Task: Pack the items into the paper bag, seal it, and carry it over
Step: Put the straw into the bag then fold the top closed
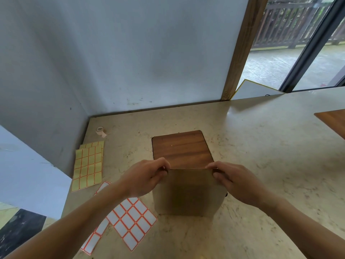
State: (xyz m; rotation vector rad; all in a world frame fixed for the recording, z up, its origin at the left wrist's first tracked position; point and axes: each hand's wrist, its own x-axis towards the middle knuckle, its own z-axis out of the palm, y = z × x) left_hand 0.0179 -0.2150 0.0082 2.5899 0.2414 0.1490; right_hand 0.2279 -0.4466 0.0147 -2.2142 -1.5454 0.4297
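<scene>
— Paper bag (188,193) stands upright on the table (261,146), lower middle of the frame, just in front of a wooden board (182,148).

— And the hands?

— Left hand (147,176) and right hand (235,181) each pinch a top corner, fingers curled over the folded edge.

— Anything else?

— Yellow label sheets (88,165) and white label sheets (130,217) at left; a tape roll (100,130) farther up.

beige marble counter (261,165) under paper bag (188,193), label sheets (87,165), tape (100,130)
</scene>
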